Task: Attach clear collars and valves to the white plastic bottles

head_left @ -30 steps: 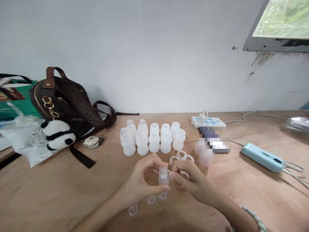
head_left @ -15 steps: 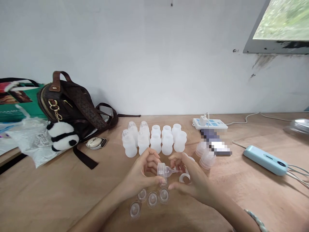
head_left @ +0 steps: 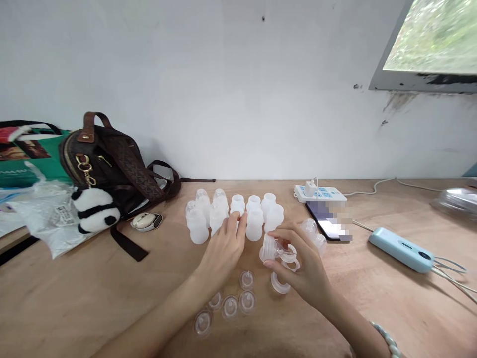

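Note:
My left hand (head_left: 225, 244) is at the front row of frosted white baby bottles, its fingers curled around one that the hand mostly hides. An uncovered open-necked bottle (head_left: 255, 223) stands just right of it. Between thumb and fingers, my right hand (head_left: 300, 256) holds a clear screw collar with a nipple (head_left: 269, 247) in it, turned sideways. Loose white rings (head_left: 279, 283) lie beneath and beside this hand. Nearer me, several clear nipples (head_left: 230, 307) rest on the table. To the left, bottles with clear domed caps (head_left: 197, 223) stand upright.
Clear domed caps (head_left: 319, 243) lie right of my right hand, before a phone (head_left: 322, 221) and a power strip (head_left: 328, 194). A light blue device (head_left: 401, 249) with cables is farther right. At left are a brown backpack (head_left: 112, 164), a panda charm (head_left: 96, 210) and a computer mouse (head_left: 143, 220).
My left hand has let go of the collar with the nipple and moved up to the bottles. My right hand now holds that collar alone. The view has shifted slightly.

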Demonstrator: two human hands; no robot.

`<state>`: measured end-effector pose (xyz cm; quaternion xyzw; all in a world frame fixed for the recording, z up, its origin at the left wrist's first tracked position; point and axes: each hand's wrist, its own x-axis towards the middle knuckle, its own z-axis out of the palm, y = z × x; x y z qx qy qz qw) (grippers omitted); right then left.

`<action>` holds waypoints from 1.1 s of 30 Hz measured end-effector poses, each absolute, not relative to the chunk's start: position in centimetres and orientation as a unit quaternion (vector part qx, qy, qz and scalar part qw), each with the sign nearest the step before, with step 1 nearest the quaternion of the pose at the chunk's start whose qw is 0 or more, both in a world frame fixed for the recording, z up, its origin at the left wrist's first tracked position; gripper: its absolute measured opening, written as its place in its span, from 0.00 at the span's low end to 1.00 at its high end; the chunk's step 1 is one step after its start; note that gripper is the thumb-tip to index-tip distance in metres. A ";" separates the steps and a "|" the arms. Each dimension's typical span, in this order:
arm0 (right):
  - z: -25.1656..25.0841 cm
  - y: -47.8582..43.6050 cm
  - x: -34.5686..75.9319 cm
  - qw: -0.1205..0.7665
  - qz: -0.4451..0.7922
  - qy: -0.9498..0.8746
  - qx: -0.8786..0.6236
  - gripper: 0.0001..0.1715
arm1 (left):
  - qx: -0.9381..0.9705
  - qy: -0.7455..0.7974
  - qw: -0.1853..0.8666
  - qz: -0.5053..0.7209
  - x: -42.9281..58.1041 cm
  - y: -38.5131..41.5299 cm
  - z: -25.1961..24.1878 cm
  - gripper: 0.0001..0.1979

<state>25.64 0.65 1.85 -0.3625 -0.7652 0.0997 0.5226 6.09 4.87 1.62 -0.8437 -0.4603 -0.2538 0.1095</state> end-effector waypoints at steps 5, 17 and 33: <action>1.8 0.7 25.5 0.520 0.100 -0.767 -0.362 0.14 | -0.817 -0.520 0.180 -0.172 7.2 6.4 2.5 0.18; 2.1 0.6 25.7 0.535 0.096 -0.748 -0.381 0.14 | -0.858 -0.427 -0.032 -0.284 4.2 3.6 3.1 0.08; 1.6 0.9 25.8 0.498 0.122 -0.763 -0.393 0.16 | -0.767 -0.438 -0.252 -0.395 1.5 2.4 -1.5 0.25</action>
